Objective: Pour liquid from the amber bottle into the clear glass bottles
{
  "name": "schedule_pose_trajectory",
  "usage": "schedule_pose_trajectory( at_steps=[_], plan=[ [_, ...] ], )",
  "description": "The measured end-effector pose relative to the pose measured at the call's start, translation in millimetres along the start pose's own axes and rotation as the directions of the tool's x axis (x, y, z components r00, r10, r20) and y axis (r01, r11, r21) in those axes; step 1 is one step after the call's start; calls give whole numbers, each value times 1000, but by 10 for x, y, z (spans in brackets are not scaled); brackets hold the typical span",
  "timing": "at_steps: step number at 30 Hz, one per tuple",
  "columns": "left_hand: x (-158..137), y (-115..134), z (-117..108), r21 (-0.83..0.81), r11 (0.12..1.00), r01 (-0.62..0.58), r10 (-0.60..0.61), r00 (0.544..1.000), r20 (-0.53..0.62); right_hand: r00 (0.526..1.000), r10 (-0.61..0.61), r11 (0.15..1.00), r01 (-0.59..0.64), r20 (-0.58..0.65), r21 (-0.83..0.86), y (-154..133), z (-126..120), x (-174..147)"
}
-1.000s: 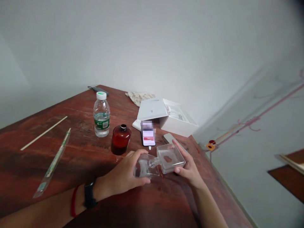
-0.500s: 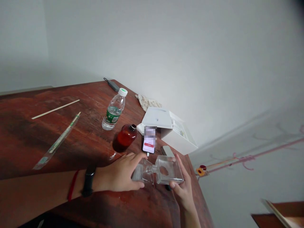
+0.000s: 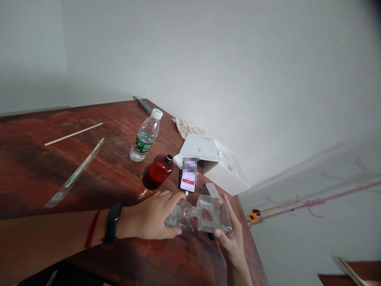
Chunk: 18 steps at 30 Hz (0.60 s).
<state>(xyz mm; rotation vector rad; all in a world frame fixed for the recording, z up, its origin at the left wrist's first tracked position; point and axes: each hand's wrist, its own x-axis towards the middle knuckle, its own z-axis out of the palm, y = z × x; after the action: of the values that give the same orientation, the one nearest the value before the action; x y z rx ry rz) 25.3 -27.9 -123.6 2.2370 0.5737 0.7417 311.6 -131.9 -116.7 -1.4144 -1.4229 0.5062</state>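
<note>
Clear, boxy bottle (image 3: 220,212) tipped sideways in the lower centre of the frame, neck pointing left. Just left, another see-through bottle (image 3: 180,214), partly hidden, neck facing right. Ribbing at the meeting necks; contact unclear.

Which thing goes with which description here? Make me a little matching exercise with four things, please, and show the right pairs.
Things:
1. Smartphone
2. Amber bottle
3. Clear square bottle
4. Water bottle

Descriptions:
A. Held in the right hand
B. Has a white cap
C. Shows a lit screen
D. Reddish brown

Right pairs: 1-C, 2-D, 3-A, 4-B
</note>
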Motion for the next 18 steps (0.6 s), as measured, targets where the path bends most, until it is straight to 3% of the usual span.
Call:
schedule_pose_trajectory(
  at_steps=[18],
  plan=[
    [0,-21,-13,20,999,-32,32,999,3,999,-33,994,31,-20,-107,-13,1,-2]
  ],
)
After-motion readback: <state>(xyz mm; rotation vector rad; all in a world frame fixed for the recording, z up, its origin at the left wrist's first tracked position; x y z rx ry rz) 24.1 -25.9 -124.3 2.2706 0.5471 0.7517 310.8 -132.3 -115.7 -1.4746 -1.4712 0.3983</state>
